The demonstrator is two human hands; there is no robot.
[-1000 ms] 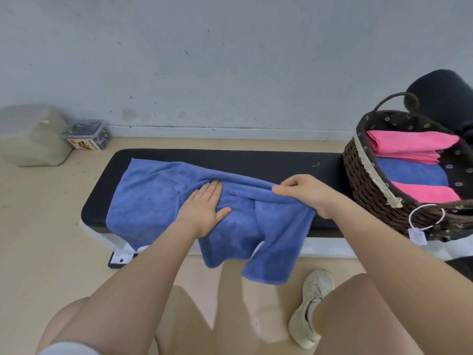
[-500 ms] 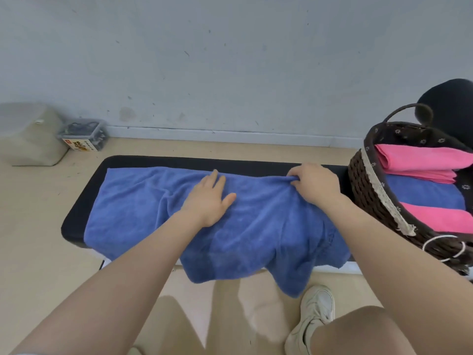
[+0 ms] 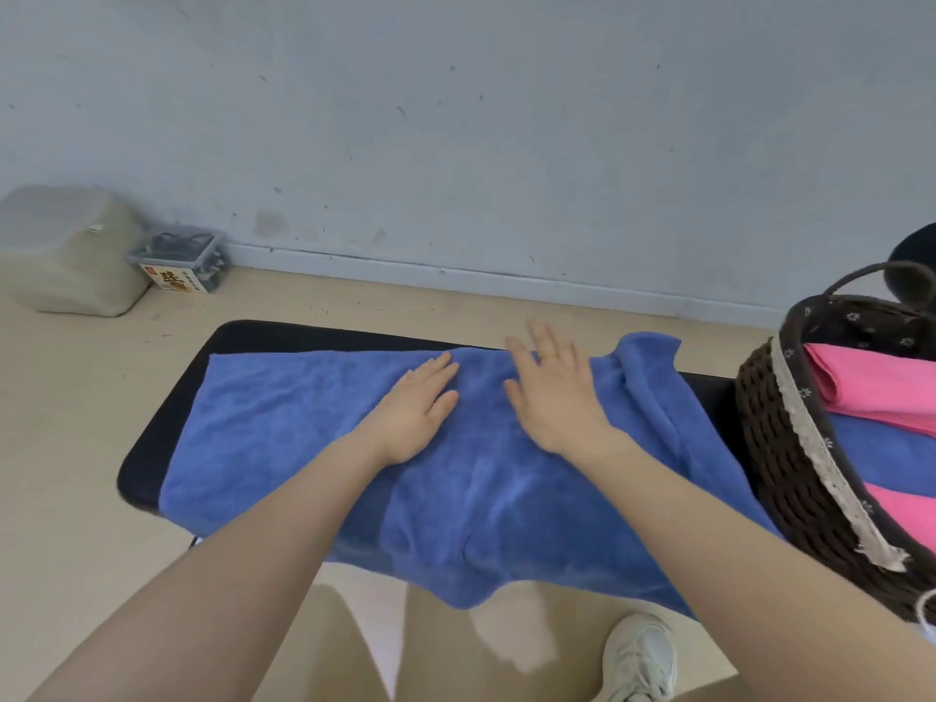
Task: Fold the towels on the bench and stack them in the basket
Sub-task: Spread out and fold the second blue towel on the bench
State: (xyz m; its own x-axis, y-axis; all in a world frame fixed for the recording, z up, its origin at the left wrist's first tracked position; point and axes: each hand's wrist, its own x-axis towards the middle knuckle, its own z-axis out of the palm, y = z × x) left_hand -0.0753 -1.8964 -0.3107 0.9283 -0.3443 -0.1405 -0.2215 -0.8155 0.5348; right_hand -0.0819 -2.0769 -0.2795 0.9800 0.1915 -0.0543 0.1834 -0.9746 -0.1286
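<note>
Head view: blue towel spread under two flat hands

Head camera shows the black tabletop (image 3: 304,334) with a blue towel (image 3: 304,423) spread along it, its near edge hanging over. At the right stands a wicker basket (image 3: 775,448) holding folded pink and blue towels (image 3: 881,387). Left hand (image 3: 415,407) and right hand (image 3: 552,392) lie flat on the towel, fingers straight, gripping nothing.
</note>
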